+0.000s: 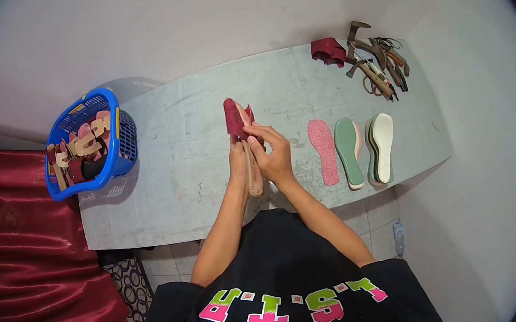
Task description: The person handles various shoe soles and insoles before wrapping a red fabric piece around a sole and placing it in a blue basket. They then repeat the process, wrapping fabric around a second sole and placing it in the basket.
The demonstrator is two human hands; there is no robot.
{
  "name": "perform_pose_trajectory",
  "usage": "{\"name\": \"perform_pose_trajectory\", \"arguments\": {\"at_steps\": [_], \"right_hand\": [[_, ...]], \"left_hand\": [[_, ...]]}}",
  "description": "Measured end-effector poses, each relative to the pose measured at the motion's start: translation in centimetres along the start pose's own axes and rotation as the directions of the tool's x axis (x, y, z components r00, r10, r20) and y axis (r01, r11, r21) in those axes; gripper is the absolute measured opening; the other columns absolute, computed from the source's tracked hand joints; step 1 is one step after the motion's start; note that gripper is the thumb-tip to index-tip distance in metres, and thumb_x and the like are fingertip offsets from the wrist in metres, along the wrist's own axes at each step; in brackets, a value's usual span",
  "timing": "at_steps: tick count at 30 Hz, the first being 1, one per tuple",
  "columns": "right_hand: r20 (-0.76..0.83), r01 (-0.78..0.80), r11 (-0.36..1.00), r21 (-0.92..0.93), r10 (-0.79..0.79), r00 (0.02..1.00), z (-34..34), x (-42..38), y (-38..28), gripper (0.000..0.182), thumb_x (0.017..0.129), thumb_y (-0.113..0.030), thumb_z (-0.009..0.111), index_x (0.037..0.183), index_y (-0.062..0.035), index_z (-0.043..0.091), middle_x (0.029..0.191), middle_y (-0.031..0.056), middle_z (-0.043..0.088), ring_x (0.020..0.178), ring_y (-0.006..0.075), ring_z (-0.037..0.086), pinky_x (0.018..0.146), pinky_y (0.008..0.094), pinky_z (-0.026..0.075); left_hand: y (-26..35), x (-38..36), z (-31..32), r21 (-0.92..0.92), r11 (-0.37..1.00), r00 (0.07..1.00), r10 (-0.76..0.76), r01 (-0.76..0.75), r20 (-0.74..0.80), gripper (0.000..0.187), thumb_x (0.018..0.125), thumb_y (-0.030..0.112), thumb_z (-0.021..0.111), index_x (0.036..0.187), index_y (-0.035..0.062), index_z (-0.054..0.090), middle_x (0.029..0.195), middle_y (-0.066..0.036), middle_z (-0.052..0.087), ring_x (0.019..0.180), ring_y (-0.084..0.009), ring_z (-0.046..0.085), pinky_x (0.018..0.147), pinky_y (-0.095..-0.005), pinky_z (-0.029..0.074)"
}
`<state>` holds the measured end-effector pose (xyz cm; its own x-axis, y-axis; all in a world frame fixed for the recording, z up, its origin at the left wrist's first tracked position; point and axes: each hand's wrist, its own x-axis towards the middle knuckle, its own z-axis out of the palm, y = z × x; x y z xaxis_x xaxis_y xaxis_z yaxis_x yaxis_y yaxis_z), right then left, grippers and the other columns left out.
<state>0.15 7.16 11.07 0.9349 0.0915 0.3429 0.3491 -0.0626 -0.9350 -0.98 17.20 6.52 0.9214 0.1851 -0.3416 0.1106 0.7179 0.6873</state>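
Observation:
Above the middle of the table, a tan foot-shaped shoe last point(254, 177) with a dark red sandal upper point(235, 119) around its front part is tilted on its side. My left hand point(238, 163) wraps around it from the left, its fingers mostly hidden behind. On the other side, my right hand point(275, 152) is closed, thumb and fingertips pressing at the upper's edge. To the right of my hands lie a pink speckled insole point(323, 153), a green sole piece point(346, 150) over a paler one, and a stack topped by a white sole point(384, 142).
A blue basket point(113, 124) of sandals and straps stands at the table's left end. Dark red upper pieces point(328, 51), a cobbler's iron stand point(355, 32) and several hand tools point(394, 60) lie at the back right. A red curtain point(17, 242) hangs left; walls bound the back and right.

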Motion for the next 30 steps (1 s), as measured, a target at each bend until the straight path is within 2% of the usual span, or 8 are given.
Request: {"name": "perform_pose_trajectory", "arguments": {"at_steps": [9,13,15,18,23,25,28,30], "right_hand": [[0.021,0.026,1.0,0.009,-0.026,0.999,0.1,2.2,-0.7,0.031,0.082,0.003,0.066,0.113,-0.002,0.068,0.11,0.0126,0.063,0.09,0.0243,0.069,0.08,0.0337,0.056],[0.031,0.006,0.994,-0.11,-0.003,1.0,0.1,2.4,-0.1,0.04,0.078,-0.007,0.078,0.116,-0.0027,0.067,0.11,0.0113,0.062,0.091,0.024,0.068,0.078,0.0343,0.056],[-0.049,-0.036,0.995,-0.094,0.032,0.998,0.0,2.6,0.0,0.041,0.078,-0.009,0.08,0.115,-0.0008,0.066,0.104,0.0124,0.063,0.092,0.0238,0.068,0.079,0.0353,0.057],[-0.126,-0.295,0.95,-0.097,0.282,0.951,-0.5,2.4,2.3,0.047,0.078,-0.02,0.084,0.115,0.0014,0.065,0.097,0.0132,0.067,0.093,0.0214,0.066,0.08,0.0342,0.056],[0.21,-0.545,0.823,0.16,0.511,0.833,-1.1,2.1,4.6,0.048,0.087,-0.022,0.078,0.123,0.0022,0.057,0.098,0.0115,0.069,0.088,0.016,0.068,0.067,0.0284,0.057],[0.262,-0.58,0.793,0.188,0.528,0.807,-1.2,1.9,4.0,0.043,0.092,-0.016,0.073,0.127,0.0003,0.054,0.101,0.0099,0.068,0.087,0.0155,0.068,0.066,0.0283,0.059],[0.288,-0.615,0.629,0.476,0.549,0.785,-1.2,1.3,3.7,0.04,0.094,-0.01,0.07,0.127,-0.0013,0.049,0.102,0.0101,0.069,0.089,0.0152,0.068,0.067,0.0272,0.058],[0.27,-0.532,0.64,0.554,0.467,0.842,-1.0,1.1,4.2,0.04,0.093,-0.005,0.068,0.127,-0.0025,0.046,0.106,0.0116,0.068,0.09,0.0149,0.068,0.071,0.0285,0.058]], "left_hand": [[2.6,0.4,-0.1,-0.573,0.763,0.932,-0.104,0.299,0.348,0.035,0.105,0.028,0.039,0.124,0.0038,0.056,0.097,-0.008,0.059,0.074,-0.0128,0.054,0.048,-0.0217,0.045],[2.5,0.3,-0.7,-0.533,0.773,0.862,-0.035,0.344,0.506,0.04,0.105,0.033,0.039,0.129,0.004,0.054,0.111,-0.011,0.062,0.088,-0.0173,0.062,0.061,-0.0281,0.055],[4.3,-1.7,2.1,-0.245,0.949,0.977,-0.167,0.196,0.135,0.047,0.103,0.034,0.033,0.134,0.0073,0.054,0.13,-0.014,0.06,0.1,-0.0232,0.066,0.078,-0.0418,0.06],[3.7,-0.4,-1.0,-0.165,0.955,0.948,-0.201,0.246,0.247,0.051,0.101,0.039,0.03,0.137,0.01,0.053,0.133,-0.014,0.061,0.113,-0.0265,0.065,0.094,-0.0527,0.056],[2.1,1.8,-4.3,-0.1,0.961,0.934,-0.221,0.258,0.279,0.057,0.1,0.047,0.031,0.137,0.0104,0.053,0.124,-0.014,0.066,0.112,-0.0255,0.065,0.102,-0.0523,0.048],[2.3,2.2,-4.9,-0.24,0.916,0.82,-0.142,0.321,0.554,0.057,0.101,0.048,0.032,0.135,0.0069,0.054,0.126,-0.016,0.064,0.116,-0.0289,0.061,0.099,-0.0446,0.049],[3.5,0.4,-1.5,-0.153,0.973,0.974,-0.147,0.174,0.175,0.059,0.102,0.048,0.031,0.136,0.0052,0.053,0.119,-0.015,0.065,0.106,-0.0303,0.063,0.105,-0.0408,0.045],[2.4,1.4,-3.8,-0.171,0.964,0.938,-0.143,0.204,0.314,0.06,0.102,0.048,0.032,0.142,0.0062,0.047,0.133,-0.019,0.059,0.126,-0.0344,0.055,0.112,-0.0492,0.038]]}}
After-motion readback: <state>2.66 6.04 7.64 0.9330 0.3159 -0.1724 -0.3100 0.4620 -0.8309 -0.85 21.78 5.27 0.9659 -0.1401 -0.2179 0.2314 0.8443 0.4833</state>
